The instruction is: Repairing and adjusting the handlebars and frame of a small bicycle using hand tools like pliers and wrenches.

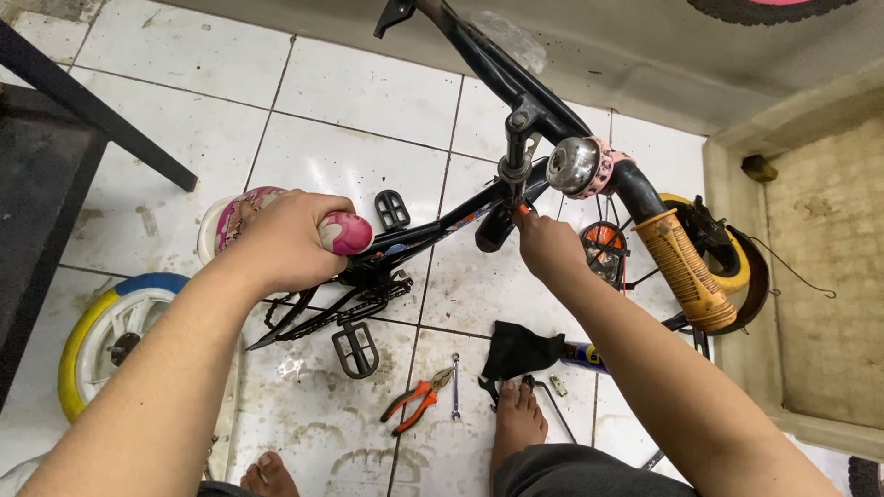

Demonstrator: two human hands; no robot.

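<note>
gripping pink saddle [276, 221] with left hand [290, 241]; right hand [550, 244] at handlebar stem [517, 161].

Down at 6 o'clock, orange pliers [416, 405] flat on the floor [350, 92], with a small silver wrench [455, 387] just beside, at their 3 o'clock. At 5 o'clock, a black cloth [520, 352], touching a blue and yellow can [582, 354] at its 3 o'clock. Out at 8 o'clock, a loose wheel [78, 331] with a yellow and blue tyre and a white middle. At 9 o'clock, a black table [37, 184]. At 3 o'clock, a dirty raised step [820, 368] with a small brown lump [758, 167] and a thin wire [794, 270] on it. Up at 1 o'clock, the edge of a black tyre [764, 7]. White tiles all over, wet and muddy.
</note>
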